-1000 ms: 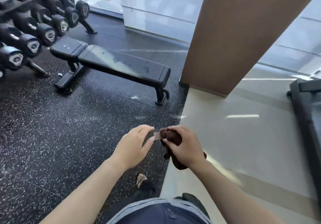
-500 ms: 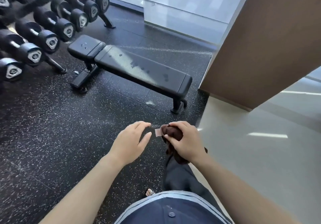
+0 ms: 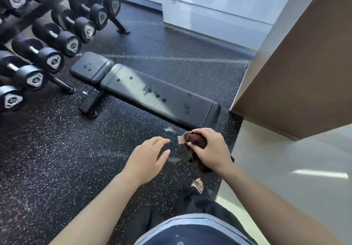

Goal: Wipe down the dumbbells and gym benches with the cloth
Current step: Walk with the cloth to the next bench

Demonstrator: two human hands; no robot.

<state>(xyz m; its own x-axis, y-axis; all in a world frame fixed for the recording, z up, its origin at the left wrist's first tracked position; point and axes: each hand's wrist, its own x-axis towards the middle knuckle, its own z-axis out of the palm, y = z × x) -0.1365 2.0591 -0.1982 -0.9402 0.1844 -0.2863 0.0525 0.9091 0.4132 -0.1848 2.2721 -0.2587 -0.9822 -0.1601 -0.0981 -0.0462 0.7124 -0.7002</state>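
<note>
Cloth (image 3: 196, 141) bunched in right grip (image 3: 211, 149); left grip (image 3: 146, 159) slack, holding nothing; bench (image 3: 162, 96) edge just ahead.

Black speckled rubber flooring (image 3: 57, 159) is covering the left side; pale glossy tile (image 3: 285, 168) is reflecting light streaks at rt. Brown pillar (image 3: 304, 73) is standing next to glass wall (image 3: 219, 3) w/ daylight coming in.

Brown cloth (image 3: 197, 141) mostly hidden inside right hand (image 3: 211, 149); only a bunched end and a hanging fold show. Pale tag (image 3: 180, 139) on it too small to read. Dumbbells (image 3: 51, 58) cut off at left and top edges; end-cap markings blurred, unreadable. Gym bench (image 3: 162, 96): underside at right end hidden by pad and hand. Pillar (image 3: 304, 73) cut by top and right edges.
</note>
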